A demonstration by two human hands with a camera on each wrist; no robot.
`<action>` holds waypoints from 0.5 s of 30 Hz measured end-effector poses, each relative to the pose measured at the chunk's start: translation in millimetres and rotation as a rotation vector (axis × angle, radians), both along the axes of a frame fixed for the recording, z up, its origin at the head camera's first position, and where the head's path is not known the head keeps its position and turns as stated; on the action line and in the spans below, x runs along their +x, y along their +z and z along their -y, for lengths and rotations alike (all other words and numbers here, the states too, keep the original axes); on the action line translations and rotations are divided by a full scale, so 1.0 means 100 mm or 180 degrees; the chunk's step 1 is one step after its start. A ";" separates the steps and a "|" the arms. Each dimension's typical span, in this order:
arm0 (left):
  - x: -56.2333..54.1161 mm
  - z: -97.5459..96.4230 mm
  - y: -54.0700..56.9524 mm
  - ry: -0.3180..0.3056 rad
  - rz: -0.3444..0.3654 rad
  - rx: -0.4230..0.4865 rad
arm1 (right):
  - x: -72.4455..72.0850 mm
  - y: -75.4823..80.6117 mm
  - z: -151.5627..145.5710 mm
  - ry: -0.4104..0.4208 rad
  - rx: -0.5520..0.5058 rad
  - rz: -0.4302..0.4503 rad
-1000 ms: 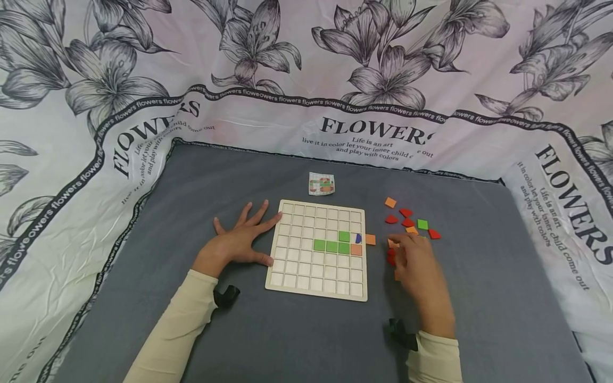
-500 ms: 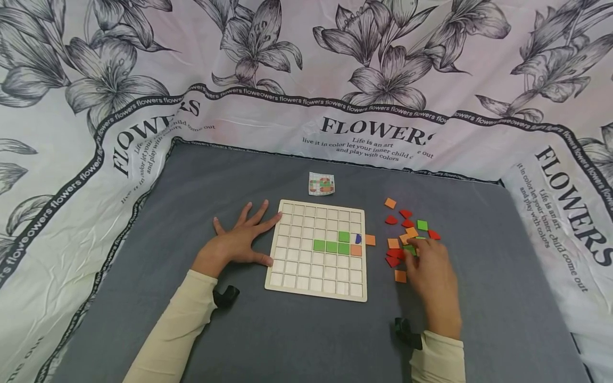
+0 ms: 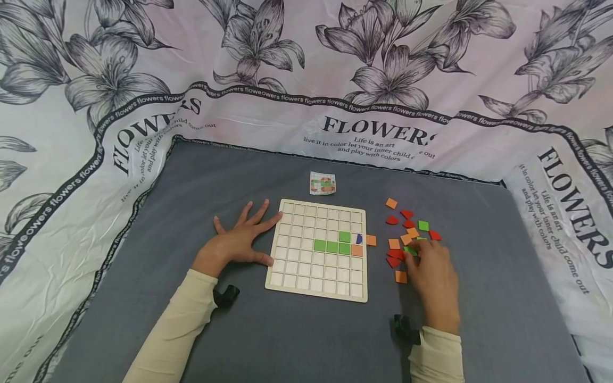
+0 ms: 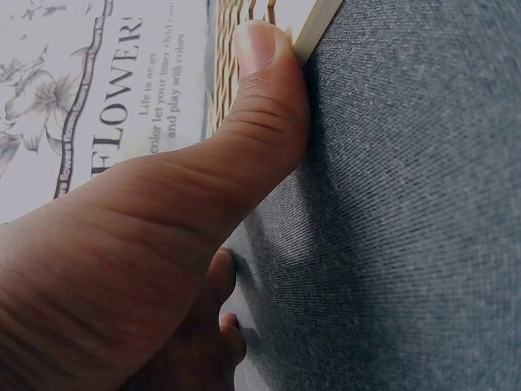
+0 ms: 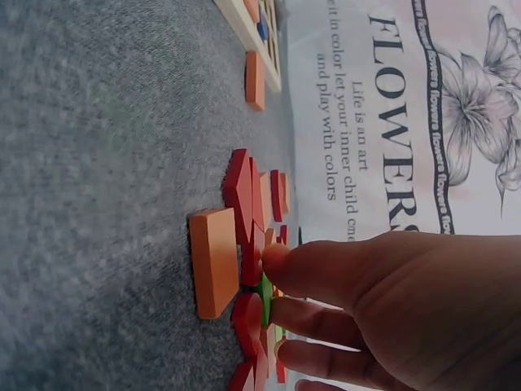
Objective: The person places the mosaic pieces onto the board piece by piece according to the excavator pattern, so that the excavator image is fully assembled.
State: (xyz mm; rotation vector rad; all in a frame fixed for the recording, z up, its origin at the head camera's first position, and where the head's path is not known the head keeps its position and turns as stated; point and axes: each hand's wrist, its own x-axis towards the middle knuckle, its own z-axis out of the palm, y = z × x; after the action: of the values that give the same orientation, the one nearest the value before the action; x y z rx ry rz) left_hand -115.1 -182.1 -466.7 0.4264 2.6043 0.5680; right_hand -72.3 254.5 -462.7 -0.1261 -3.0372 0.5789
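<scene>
A pale wooden grid board (image 3: pixel 306 279) lies on the grey cloth, with several green square tiles (image 3: pixel 332 247), an orange tile (image 3: pixel 356 250) and a partly blue tile (image 3: pixel 359 239) in its cells. My left hand (image 3: pixel 237 242) rests at the board's left edge, fingers spread, thumb and index finger touching the rim. In the left wrist view the thumb (image 4: pixel 264 98) presses the board's side. Over the loose pieces to the right, my right hand (image 3: pixel 433 276) has thumb and index finger around a green tile (image 3: pixel 409 250). The right wrist view shows that green tile (image 5: pixel 265 289) between the fingertips, partly hidden.
Several red pieces (image 3: pixel 395 255) and orange squares (image 3: pixel 400 276) lie loose around the right hand, with a green square (image 3: pixel 423 225) behind. One orange tile (image 3: pixel 371 240) sits against the board's right edge. A small printed pattern card (image 3: pixel 323 183) lies beyond the board.
My right hand has moved slightly right from the orange and red pieces to the green tile, uncovering the pieces on its left. My left hand and the board have stayed put.
</scene>
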 end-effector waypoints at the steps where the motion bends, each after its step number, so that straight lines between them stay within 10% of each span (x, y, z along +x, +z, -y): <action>1: 0.00 0.00 0.00 -0.0001 0.0004 0.0010 | -0.01 0.00 0.00 -0.0019 -0.0006 0.0007; 15: 0.00 0.01 -0.01 -0.0020 -0.0028 -0.0043 | -0.08 0.01 0.00 -0.0097 0.0110 0.0032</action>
State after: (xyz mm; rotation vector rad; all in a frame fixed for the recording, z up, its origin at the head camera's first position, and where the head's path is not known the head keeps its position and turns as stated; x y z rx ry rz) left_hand -115.4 -182.9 -467.6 0.4336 2.6128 0.5471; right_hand -80.2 254.2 -461.5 -0.1743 -3.0475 0.5251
